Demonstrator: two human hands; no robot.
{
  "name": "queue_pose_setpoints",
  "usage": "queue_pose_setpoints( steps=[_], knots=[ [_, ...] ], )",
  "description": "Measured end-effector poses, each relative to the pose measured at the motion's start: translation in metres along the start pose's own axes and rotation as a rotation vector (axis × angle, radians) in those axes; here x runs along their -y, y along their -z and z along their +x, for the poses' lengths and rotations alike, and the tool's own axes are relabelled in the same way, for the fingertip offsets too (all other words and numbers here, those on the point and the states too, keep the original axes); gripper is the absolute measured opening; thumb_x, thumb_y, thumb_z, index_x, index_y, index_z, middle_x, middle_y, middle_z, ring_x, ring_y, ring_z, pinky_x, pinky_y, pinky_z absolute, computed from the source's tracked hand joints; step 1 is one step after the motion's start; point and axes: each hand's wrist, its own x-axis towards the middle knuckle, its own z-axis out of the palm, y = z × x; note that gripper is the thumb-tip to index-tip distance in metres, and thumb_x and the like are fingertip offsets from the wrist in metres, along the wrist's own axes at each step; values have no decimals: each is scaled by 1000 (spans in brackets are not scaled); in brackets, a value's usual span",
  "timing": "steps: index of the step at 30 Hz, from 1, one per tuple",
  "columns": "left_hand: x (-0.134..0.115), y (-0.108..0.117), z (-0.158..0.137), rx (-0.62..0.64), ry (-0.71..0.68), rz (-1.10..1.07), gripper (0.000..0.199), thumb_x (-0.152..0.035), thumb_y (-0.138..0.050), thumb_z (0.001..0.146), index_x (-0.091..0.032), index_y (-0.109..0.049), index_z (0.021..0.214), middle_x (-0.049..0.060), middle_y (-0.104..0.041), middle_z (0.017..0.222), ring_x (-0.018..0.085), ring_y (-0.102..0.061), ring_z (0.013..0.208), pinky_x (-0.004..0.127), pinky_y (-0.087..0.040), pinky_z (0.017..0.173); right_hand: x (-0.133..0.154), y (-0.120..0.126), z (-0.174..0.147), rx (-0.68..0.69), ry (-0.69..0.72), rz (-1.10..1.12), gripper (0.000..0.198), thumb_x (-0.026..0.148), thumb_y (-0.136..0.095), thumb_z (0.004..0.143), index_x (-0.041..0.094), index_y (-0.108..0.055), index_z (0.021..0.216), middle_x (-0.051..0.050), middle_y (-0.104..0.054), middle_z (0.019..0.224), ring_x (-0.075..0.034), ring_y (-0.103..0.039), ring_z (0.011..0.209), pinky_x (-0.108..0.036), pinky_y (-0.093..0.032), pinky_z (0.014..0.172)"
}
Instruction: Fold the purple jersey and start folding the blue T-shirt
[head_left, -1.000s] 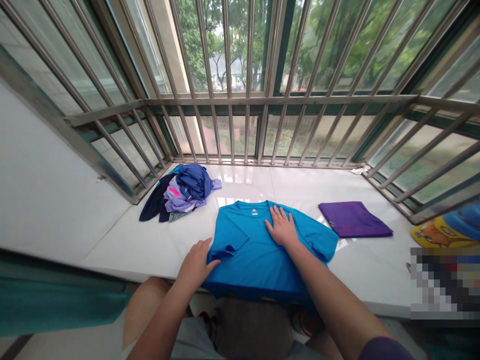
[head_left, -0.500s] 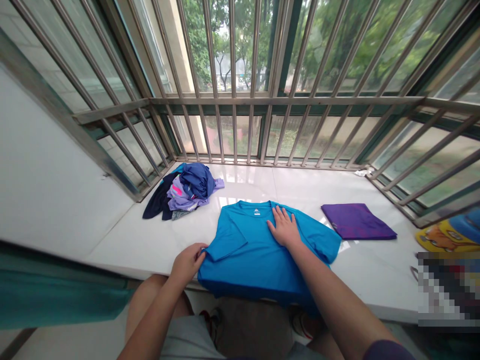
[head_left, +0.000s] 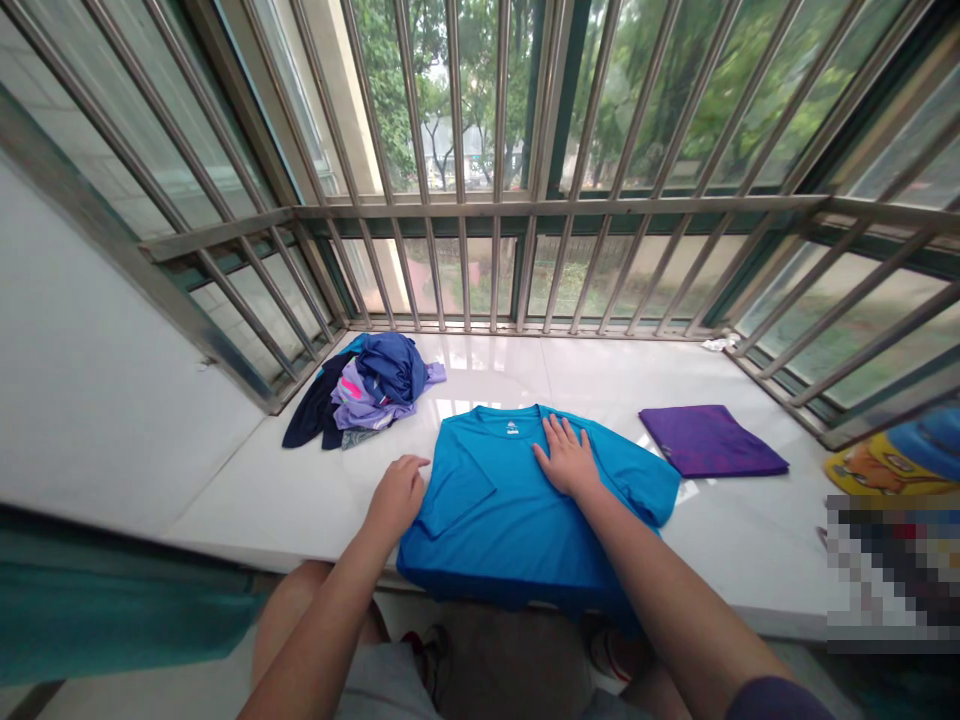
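A blue T-shirt (head_left: 480, 520) lies face up on the white ledge, its neckline toward the window and its lower part hanging over the front edge. The left sleeve is folded inward across the shirt. My right hand (head_left: 568, 457) rests flat near the collar on the right, fingers spread. At the shirt's left edge is my left hand (head_left: 400, 492), its index finger stretched out and the other fingers loosely bent and partly hidden. No cloth shows between its fingers.
A heap of crumpled clothes (head_left: 379, 385) sits at the back left of the white ledge (head_left: 247, 490). To the right lies a folded purple cloth (head_left: 712, 440). A yellow and blue container (head_left: 896, 455) stands at the far right. Metal bars (head_left: 495, 210) line the window.
My left hand has let go of the sleeve edge and moved up and right along the shirt's side. My right hand stays flat on the shirt.
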Motion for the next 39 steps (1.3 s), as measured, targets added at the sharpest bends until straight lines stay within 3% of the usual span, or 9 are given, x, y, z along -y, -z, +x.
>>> queue_pose_setpoints(
  steps=[3,8,13,17,19,22,27,35,39],
  knots=[
    [-22,-25,40,79,-61,145,51,-27,-38,107,-14,-62,150,16,-61,158,29,-55,146,48,-41,126,0,1,-1,2,1,3,76,61,-24,111,23,-21,176,-7,-15,182,-30,-10,169,-61,-6,134],
    [-32,-59,67,172,49,316,68,-51,-36,110,-17,-37,169,14,-32,178,34,-29,165,62,-25,132,-1,1,-2,7,6,19,76,61,-25,111,23,-21,176,-6,-14,183,-29,-9,169,-61,-6,134],
    [-22,-58,69,173,57,328,72,-56,-34,110,-22,-30,173,11,-26,181,31,-23,168,58,-18,135,3,6,3,10,19,79,75,59,-33,110,21,-26,175,-8,-17,182,-31,-12,169,-62,-3,134],
    [-21,-53,72,196,46,338,72,-55,-33,110,-21,-29,174,9,-23,181,30,-22,168,59,-17,135,-8,30,-4,-28,41,139,61,52,-32,114,23,-45,166,-7,-38,176,-27,-27,164,-52,-20,133],
    [-20,-54,73,201,56,351,73,-56,-33,110,-21,-28,174,8,-22,182,29,-21,168,58,-17,135,-27,46,-20,-89,-15,131,57,46,-24,116,23,-52,160,-8,-49,168,-25,-37,158,-45,-28,130],
    [-18,-57,73,205,51,372,73,-57,-32,109,-24,-28,174,7,-21,182,29,-20,168,56,-18,136,-68,62,-58,-169,-242,76,56,42,-28,114,12,-59,149,-24,-60,151,-35,-54,141,-53,-40,120],
    [-15,-57,74,211,40,380,73,-58,-31,109,-26,-26,175,6,-20,182,30,-19,169,57,-19,135,-117,61,-102,-44,-691,18,72,67,-57,101,6,-60,139,-31,-65,134,-44,-64,127,-53,-54,98],
    [-16,-54,81,235,35,369,73,-58,-30,109,-26,-25,175,5,-18,183,30,-18,169,60,-16,135,-118,65,-81,17,-715,127,36,43,-65,102,15,-74,123,-22,-75,122,-34,-73,117,-37,-54,92],
    [-13,-58,81,203,31,367,73,-59,-30,109,-27,-26,175,6,-20,182,30,-19,169,60,-17,135,-101,75,-76,-73,-742,108,39,39,-49,109,13,-68,131,-25,-74,122,-34,-74,112,-39,-53,88]
  ],
)
